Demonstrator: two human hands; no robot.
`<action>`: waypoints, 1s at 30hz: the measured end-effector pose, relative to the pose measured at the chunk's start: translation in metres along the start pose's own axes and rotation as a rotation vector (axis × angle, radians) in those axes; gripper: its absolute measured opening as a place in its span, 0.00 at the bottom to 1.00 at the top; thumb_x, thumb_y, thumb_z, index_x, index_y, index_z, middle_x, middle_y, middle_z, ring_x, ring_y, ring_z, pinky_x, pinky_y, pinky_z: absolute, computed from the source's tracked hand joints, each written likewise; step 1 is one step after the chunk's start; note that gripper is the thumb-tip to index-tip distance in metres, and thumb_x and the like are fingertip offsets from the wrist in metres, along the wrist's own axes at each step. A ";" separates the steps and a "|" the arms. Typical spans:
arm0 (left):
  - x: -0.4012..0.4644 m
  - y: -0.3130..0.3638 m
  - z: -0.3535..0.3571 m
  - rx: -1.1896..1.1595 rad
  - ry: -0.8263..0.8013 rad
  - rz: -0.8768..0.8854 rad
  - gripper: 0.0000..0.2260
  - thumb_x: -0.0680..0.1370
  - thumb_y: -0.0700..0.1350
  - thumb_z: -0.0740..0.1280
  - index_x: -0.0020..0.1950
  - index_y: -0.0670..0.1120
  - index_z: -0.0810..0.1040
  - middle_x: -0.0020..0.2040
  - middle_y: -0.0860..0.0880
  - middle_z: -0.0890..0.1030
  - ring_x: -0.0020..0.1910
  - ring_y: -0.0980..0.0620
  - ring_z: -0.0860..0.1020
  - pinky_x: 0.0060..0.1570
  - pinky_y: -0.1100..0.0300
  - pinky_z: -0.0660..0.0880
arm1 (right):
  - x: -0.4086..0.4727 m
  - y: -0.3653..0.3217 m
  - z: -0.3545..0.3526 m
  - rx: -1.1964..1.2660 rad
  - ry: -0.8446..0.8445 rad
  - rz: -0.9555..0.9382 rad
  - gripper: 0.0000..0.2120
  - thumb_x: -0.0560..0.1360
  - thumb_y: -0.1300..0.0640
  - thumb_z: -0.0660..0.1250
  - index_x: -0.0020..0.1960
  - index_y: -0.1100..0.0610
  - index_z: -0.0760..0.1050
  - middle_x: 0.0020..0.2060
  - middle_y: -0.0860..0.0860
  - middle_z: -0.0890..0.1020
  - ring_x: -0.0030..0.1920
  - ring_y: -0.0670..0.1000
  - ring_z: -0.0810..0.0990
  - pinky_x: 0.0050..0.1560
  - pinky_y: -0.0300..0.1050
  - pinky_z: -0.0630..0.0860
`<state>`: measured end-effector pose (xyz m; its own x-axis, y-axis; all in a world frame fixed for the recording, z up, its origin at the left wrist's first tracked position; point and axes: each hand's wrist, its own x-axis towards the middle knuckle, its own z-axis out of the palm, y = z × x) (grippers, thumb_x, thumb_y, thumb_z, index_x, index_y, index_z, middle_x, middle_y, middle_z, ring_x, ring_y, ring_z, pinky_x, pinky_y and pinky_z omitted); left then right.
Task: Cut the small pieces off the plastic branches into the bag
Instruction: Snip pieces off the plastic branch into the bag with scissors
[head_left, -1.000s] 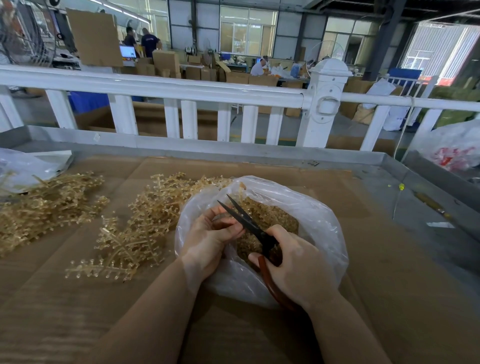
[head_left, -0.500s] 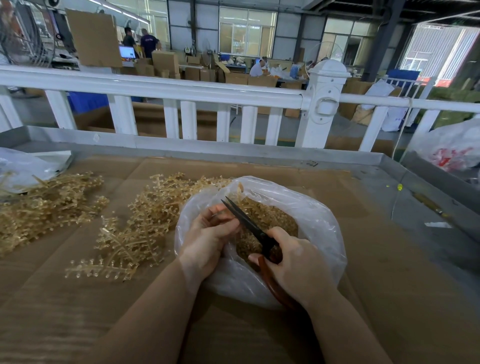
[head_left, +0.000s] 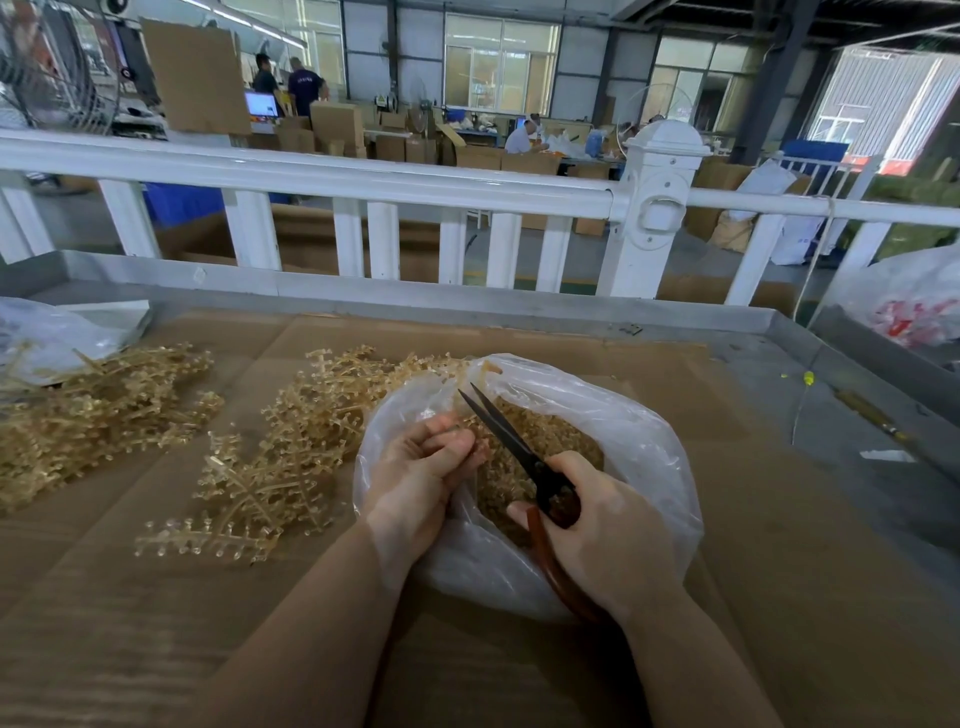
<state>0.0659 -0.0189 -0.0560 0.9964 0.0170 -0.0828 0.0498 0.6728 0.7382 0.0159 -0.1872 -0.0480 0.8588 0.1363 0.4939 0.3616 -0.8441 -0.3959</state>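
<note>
L hand pinches branch bit over bag | R hand grips scissors, blades apart | 2 branch piles

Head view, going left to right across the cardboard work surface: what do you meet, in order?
Left pile of plastic branches → second pile of branches → left hand at the bag's mouth → scissors → right hand → bag's right wall.

White railing behind cardboard-covered table
</note>
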 end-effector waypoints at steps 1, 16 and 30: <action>0.000 0.001 0.000 0.000 -0.002 -0.011 0.08 0.75 0.29 0.62 0.45 0.40 0.77 0.36 0.45 0.82 0.35 0.53 0.83 0.37 0.63 0.81 | 0.000 0.000 0.000 0.006 -0.006 -0.002 0.18 0.70 0.37 0.67 0.53 0.48 0.77 0.42 0.42 0.81 0.39 0.37 0.70 0.37 0.21 0.60; 0.006 0.000 -0.008 -0.048 -0.074 -0.063 0.05 0.70 0.32 0.64 0.44 0.38 0.76 0.37 0.45 0.82 0.37 0.53 0.83 0.35 0.64 0.79 | 0.000 0.000 0.005 -0.048 -0.113 -0.020 0.21 0.72 0.35 0.62 0.60 0.45 0.70 0.50 0.42 0.79 0.50 0.43 0.75 0.48 0.33 0.66; 0.005 0.000 -0.007 0.033 -0.102 -0.075 0.06 0.74 0.31 0.62 0.49 0.36 0.76 0.43 0.44 0.80 0.38 0.54 0.81 0.37 0.66 0.79 | 0.002 -0.003 0.004 -0.086 -0.098 -0.079 0.20 0.73 0.36 0.64 0.58 0.48 0.73 0.42 0.44 0.80 0.40 0.42 0.76 0.40 0.29 0.67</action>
<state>0.0707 -0.0131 -0.0609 0.9915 -0.1088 -0.0717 0.1253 0.6449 0.7539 0.0185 -0.1825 -0.0495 0.8617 0.2509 0.4411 0.4009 -0.8694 -0.2886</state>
